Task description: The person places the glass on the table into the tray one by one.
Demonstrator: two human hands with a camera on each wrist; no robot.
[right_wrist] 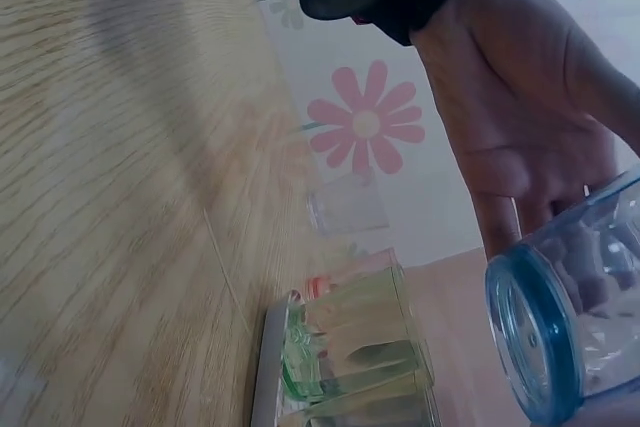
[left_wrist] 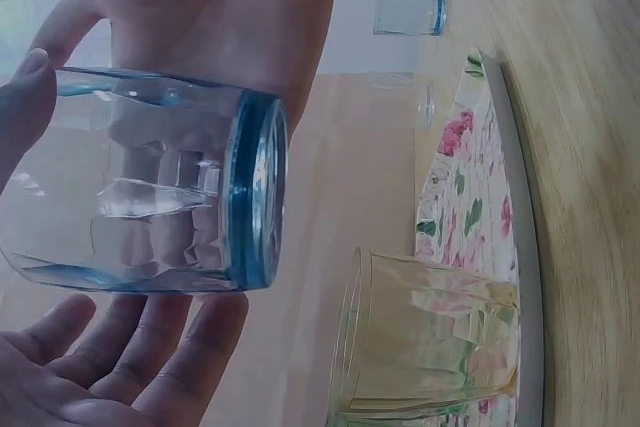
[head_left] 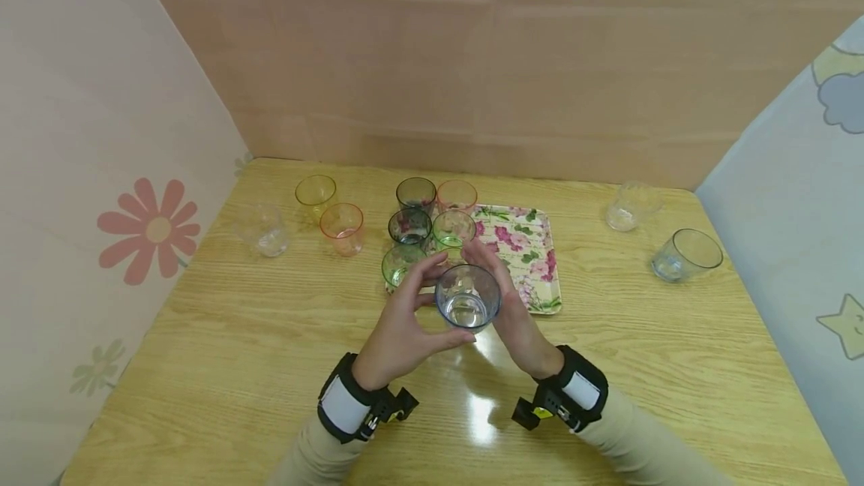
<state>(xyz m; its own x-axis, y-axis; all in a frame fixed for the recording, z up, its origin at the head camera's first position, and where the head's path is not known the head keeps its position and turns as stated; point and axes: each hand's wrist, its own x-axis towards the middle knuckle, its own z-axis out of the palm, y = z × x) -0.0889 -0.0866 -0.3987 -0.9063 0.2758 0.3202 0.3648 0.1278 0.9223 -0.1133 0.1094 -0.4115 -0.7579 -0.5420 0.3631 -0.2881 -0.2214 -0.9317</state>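
A clear drinking glass with a blue-tinted base is held up in front of the flowered tray. My left hand grips it from the left, thumb on the near side and fingers around the far side. On the right, my right hand lies alongside the glass with its fingers extended. Seen from the left wrist, the glass overlaps the right hand, whose fingers show through its wall. Its thick blue base faces the right wrist camera.
Several tinted glasses, among them a dark one, a red one and a green one, cluster at the tray's left. Yellow, orange-red and clear glasses stand further left. A bluish glass and a clear glass lean at right.
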